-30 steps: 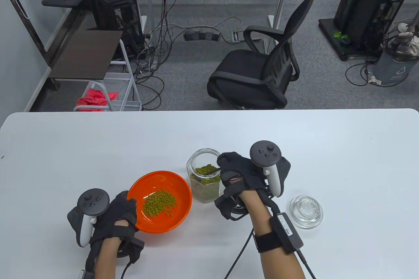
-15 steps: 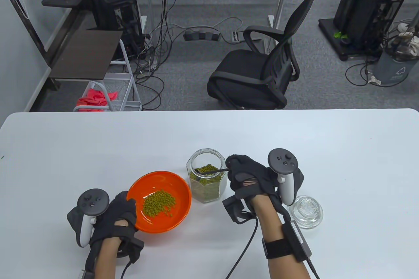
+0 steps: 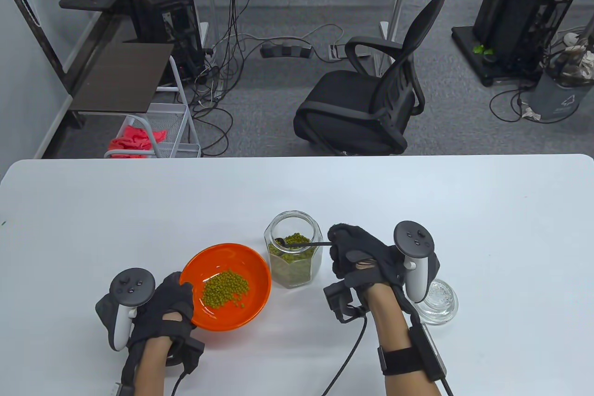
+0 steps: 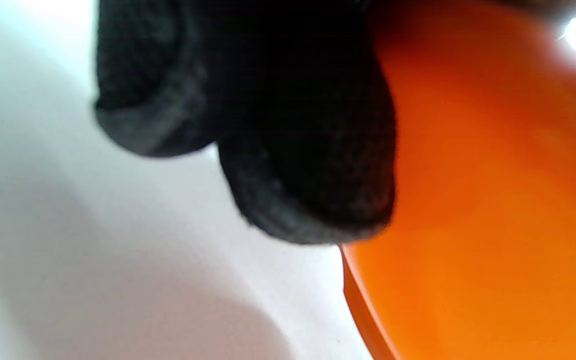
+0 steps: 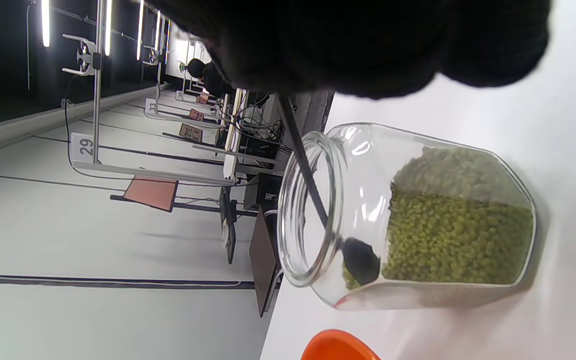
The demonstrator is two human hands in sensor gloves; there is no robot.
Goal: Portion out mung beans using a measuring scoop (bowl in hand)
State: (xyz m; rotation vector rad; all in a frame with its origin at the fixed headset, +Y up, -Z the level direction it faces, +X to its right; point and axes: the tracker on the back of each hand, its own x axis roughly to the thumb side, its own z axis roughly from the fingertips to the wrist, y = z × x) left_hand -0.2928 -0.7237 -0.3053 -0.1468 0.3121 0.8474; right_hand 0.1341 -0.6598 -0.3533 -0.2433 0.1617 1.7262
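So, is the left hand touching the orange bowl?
Touching. The left wrist view shows the gloved fingers pressed against the orange bowl; the table view shows the left hand at its rim.

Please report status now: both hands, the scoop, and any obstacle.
Left hand grips orange bowl rim. Right hand pinches scoop handle; scoop head inside jar, at the mung beans. Glass lid beside right wrist; nothing in the way.

Overhead table view; close sideways wrist views sharing orange bowl (image 4: 493,200), jar (image 5: 418,220)
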